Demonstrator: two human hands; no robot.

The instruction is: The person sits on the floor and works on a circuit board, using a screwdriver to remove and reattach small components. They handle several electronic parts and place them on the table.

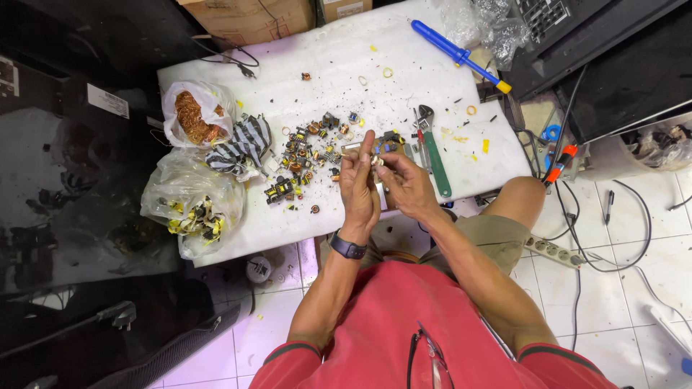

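- The left hand (359, 189) and the right hand (406, 186) meet at the middle of the white board (346, 54), fingertips pinched together on a small pale component (375, 161) held between them, just above the board.
- The left hand stands upright with its fingers pointing to 12 o'clock; a dark watch (348, 248) sits on its wrist.
- The right hand closes in from 3 o'clock, its fingers curled round the same small piece.
- Just past the hands at 12 o'clock lies a small circuit board (389, 144), partly hidden by the fingers.
- At 9 to 10 o'clock a heap of small coils and transformers (306, 155) is scattered near the left hand.
- At 3 o'clock, just beside the right hand, lies a green-handled wrench (433, 153).
- Farther out at 9 o'clock sit a striped cloth (241, 144), a clear bag of copper wire (192, 115) and a clear bag of yellow-taped parts (191, 212).
- At 1 o'clock, well apart, a blue-handled screwdriver (454, 52) lies near the board's far edge.
- At 4 o'clock a power strip (555, 252) rests on the tiled floor beside the person's knee.
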